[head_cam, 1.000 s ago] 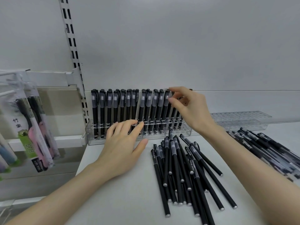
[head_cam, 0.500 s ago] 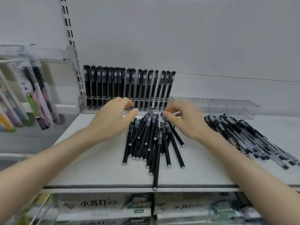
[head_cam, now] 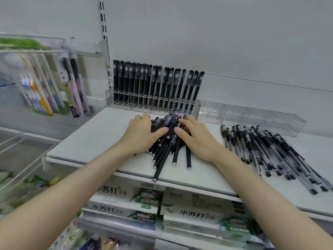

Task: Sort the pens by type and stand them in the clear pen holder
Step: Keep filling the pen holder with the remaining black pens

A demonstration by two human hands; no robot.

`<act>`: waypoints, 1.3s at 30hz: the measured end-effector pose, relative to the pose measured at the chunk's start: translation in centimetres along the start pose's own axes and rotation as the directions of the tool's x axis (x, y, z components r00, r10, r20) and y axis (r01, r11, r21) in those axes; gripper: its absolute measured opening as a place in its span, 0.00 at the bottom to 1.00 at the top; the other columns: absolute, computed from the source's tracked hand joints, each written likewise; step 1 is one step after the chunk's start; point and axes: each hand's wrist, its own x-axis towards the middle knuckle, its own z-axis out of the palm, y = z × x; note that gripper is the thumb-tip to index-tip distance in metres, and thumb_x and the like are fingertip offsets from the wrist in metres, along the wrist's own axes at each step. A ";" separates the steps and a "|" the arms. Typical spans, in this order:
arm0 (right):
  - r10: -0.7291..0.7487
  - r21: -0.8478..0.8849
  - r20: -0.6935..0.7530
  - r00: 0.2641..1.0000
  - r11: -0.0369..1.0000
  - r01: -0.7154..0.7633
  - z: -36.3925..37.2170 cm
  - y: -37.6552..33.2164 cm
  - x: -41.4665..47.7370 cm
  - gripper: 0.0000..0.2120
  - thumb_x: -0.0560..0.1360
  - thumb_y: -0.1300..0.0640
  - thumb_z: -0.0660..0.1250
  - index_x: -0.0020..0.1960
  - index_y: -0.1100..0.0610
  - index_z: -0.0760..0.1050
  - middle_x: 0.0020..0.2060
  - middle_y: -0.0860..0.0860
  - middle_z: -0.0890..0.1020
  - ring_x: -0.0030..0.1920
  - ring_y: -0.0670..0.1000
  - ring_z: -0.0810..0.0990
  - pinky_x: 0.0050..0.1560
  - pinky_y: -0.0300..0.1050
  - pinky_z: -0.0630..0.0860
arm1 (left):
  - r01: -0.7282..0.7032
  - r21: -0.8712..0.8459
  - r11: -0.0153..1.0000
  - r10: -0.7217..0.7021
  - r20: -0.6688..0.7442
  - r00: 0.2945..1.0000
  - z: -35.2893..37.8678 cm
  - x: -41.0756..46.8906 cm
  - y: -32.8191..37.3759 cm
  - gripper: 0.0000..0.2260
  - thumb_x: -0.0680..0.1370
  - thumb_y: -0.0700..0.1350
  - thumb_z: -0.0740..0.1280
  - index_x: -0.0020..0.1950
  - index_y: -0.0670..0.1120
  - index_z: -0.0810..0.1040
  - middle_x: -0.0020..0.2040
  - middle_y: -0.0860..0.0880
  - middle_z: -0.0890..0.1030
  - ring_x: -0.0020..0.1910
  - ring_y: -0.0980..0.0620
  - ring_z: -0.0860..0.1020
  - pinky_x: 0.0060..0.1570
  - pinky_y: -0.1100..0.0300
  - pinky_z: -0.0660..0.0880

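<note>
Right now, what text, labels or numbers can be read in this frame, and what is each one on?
"小苏打": white boxes under the shelf, on at least three.
Green labels on those boxes: blurred.
Shelf-edge price tag: barcode, digits too small.
Hanging toothbrush pack: two characters, too blurred.
Standing pens, clip print: too small.
Loose pens: no legible print.

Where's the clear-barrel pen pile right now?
Head view: the clear-barrel pens lie loose on the white shelf, right of the right hand, in front of the clear pen holder.
</note>
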 end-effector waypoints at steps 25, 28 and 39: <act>0.064 0.015 0.071 0.995 0.998 -0.066 -1.1 -1.3 -1.1 0.25 0.81 0.44 0.52 0.76 0.53 0.58 0.77 0.50 0.56 0.75 0.56 0.54 0.74 0.52 0.52 | 0.109 -0.605 0.789 0.113 0.318 0.941 -4.2 0.1 -1.3 0.06 0.80 0.38 0.59 0.43 0.43 0.66 0.32 0.47 0.69 0.26 0.56 0.69 0.25 0.65 0.67; 0.046 0.056 0.007 0.999 0.997 -0.047 -1.4 -1.3 -1.2 0.25 0.81 0.44 0.52 0.76 0.52 0.58 0.76 0.49 0.58 0.76 0.53 0.55 0.74 0.54 0.52 | 0.121 -0.755 0.644 0.184 0.306 0.934 -4.9 -0.6 -0.5 0.04 0.81 0.38 0.58 0.46 0.42 0.67 0.30 0.50 0.65 0.24 0.58 0.65 0.20 0.68 0.60; 0.116 0.764 -0.313 0.943 0.620 0.177 -4.1 -4.8 1.3 0.08 0.78 0.54 0.65 0.56 0.54 0.74 0.44 0.46 0.84 0.47 0.42 0.83 0.50 0.35 0.78 | -0.261 -0.759 0.596 0.433 0.031 0.901 -4.4 1.4 1.5 0.04 0.82 0.42 0.58 0.51 0.43 0.71 0.34 0.54 0.77 0.28 0.56 0.65 0.27 0.65 0.64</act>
